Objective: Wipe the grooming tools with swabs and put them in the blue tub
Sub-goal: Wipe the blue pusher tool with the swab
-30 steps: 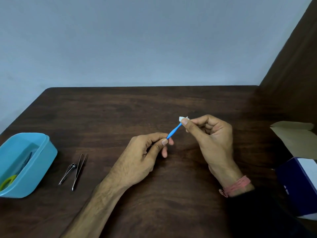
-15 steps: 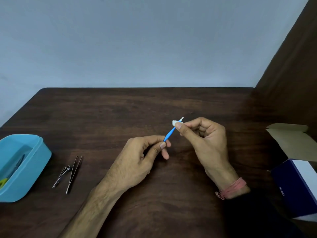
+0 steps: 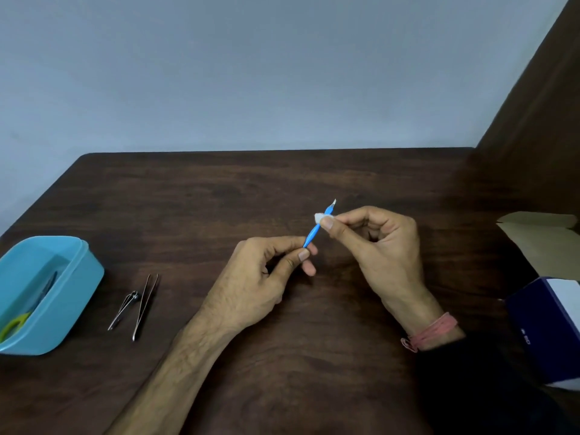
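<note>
- So left hand (image 3: 251, 287) pinches the blue tool's (image 3: 314, 231) lower end above the table (image 3: 219, 196).
- Right hand (image 3: 376, 243) fingers squeeze a swab (image 3: 319, 217) against its shaft.
- Tub (image 3: 78, 296) sits far left, tweezers (image 3: 145, 306) and clipper (image 3: 124, 309) beside it.

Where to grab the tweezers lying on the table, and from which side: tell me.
Take the tweezers across the middle of their two thin arms, coming straight down from above. They lie flat on the table, joined end toward the person, tips pointing away. The nail clipper lies close on their left, so probably pinch front to back, or slide them right first.
</note>
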`<state>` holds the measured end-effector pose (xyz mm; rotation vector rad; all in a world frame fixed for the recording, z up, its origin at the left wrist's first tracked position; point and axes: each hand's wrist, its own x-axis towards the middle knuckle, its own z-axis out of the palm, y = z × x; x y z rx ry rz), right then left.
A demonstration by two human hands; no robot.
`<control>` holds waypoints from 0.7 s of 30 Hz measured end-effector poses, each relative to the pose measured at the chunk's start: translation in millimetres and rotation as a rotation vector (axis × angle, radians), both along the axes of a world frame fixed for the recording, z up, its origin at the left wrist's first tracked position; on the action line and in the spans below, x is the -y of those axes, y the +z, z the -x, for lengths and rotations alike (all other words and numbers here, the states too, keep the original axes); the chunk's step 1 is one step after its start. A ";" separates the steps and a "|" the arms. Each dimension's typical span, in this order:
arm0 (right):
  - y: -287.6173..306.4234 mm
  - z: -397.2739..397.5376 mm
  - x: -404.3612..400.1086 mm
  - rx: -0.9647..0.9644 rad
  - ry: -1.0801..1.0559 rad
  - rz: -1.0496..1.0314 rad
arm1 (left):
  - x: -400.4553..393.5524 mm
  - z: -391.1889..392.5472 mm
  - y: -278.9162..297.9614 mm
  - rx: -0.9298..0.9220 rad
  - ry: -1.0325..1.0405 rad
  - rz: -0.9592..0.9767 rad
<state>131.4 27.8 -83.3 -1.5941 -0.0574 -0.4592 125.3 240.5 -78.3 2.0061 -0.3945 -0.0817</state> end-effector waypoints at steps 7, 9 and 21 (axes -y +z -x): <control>-1.4 1.5 1.8 -0.005 0.006 0.022 | -1.4 1.5 -5.2 -0.027 -0.023 0.007; -1.3 -0.2 4.0 0.002 -0.023 -0.009 | -1.1 0.9 -5.6 -0.013 -0.032 -0.003; -4.3 -0.7 1.6 -0.006 0.006 0.067 | 0.1 1.1 -6.0 0.002 -0.027 -0.017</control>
